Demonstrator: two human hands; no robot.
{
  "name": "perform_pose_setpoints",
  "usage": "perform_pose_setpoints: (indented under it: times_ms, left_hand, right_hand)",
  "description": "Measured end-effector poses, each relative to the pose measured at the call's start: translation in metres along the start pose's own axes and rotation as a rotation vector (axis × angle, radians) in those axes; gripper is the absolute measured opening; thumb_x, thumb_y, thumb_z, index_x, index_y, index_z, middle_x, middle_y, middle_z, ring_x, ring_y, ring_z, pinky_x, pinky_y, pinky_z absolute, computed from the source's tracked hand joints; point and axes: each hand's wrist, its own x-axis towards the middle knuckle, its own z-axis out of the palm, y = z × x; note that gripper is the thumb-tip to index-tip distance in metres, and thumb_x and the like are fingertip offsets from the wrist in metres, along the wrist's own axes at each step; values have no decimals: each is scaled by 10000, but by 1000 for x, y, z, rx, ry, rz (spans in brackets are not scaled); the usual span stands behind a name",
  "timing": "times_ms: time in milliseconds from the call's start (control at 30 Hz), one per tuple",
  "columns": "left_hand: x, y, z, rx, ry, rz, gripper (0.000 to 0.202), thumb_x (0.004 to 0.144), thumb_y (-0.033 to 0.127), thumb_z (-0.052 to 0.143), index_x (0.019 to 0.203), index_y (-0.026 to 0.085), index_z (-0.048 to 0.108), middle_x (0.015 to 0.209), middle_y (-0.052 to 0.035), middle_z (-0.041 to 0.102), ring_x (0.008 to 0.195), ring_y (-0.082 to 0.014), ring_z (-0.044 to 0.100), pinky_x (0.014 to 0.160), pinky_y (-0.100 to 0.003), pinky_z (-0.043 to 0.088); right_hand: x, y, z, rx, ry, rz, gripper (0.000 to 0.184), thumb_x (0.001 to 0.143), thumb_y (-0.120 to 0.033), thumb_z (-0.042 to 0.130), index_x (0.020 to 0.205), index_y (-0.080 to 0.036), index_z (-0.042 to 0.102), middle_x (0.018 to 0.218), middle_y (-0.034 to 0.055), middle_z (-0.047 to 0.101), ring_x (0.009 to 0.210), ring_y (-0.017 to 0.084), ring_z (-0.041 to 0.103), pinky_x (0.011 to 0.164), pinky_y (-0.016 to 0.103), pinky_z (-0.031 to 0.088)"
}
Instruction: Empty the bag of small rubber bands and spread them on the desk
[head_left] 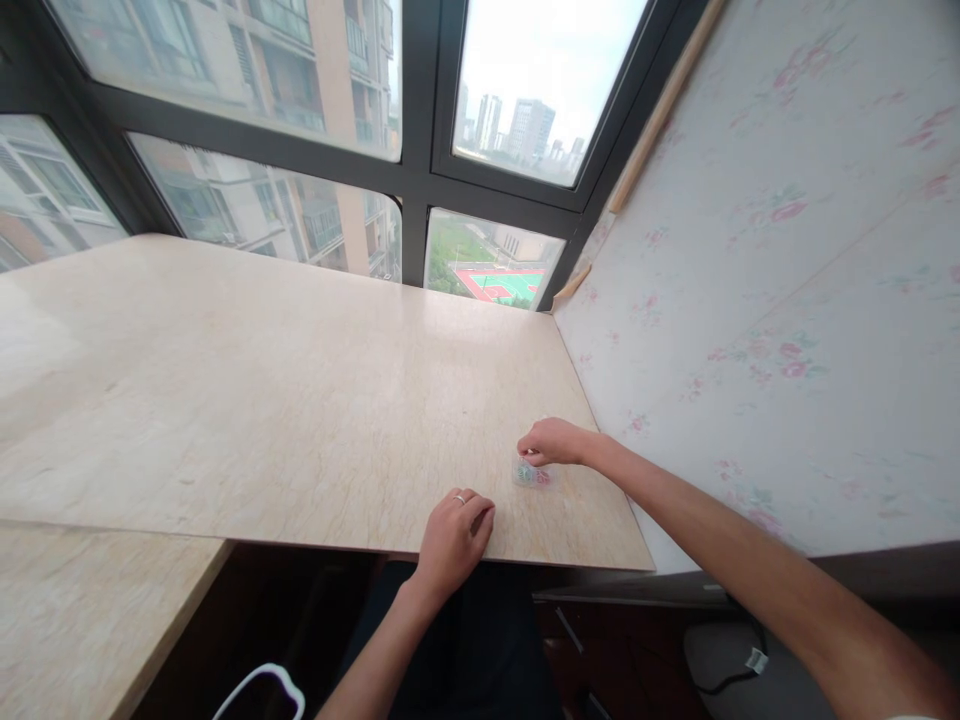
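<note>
small clear case under the right hand, on the bench.
the case sits near the front edge, presumably for easy reach; the right grip is narrow, whether pinching anything i cannot tell. the left hand, curled nearly closed, rests nearby, perhaps for steadiness.

I can see a broad way across the counter, from nine to twelve o'clock of the small clear packet, as far as the dark window frame. The papered wall blocks three. The right grip crowds the packet at one, its forearm bars four, and the left grip sits near at eight. Toward six, a short open strip ends at the front edge.
</note>
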Motion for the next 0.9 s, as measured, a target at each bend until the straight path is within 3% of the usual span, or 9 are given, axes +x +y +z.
perform_pose_setpoints:
  times_ms: [333,533,700,800,900]
  left_hand:
    - [1,1,0,11,-7,-11,160,918,199,482,888,180,638,846,-63,650,815,-210,571,733,-334,443]
    - [0,2,0,-16,-1,-23,168,915,205,480,884,185,645,847,-63,654,818,-209,575,738,-335,444]
    - [3,3,-2,-171,3,-135,167,902,276,517,869,193,658,815,-59,664,791,-206,588,735,-348,458]
    - [8,6,-5,-502,29,-298,234,872,360,584,1024,191,637,924,-75,677,774,-188,613,702,-331,497]
    - [15,13,-10,-888,81,-374,489,804,377,684,1231,197,530,1168,-116,627,919,-200,643,789,-348,536]
  right_hand:
    - [-2,1,1,79,80,-15,127,736,-161,611,658,-211,697,617,25,668,569,143,534,525,255,207]
    - [-12,7,-6,186,201,23,131,744,-131,588,735,-196,702,604,-12,635,538,104,495,530,226,250]
    - [-30,-5,-9,743,419,91,108,780,-223,595,730,-156,663,480,-58,508,457,78,433,504,202,313]
    - [-36,-27,-7,1048,467,114,159,790,-304,619,751,-151,642,462,-66,494,428,76,438,473,201,329]
    - [-37,-50,0,1272,477,112,207,775,-356,658,771,-152,627,469,-64,500,416,75,439,438,198,326]
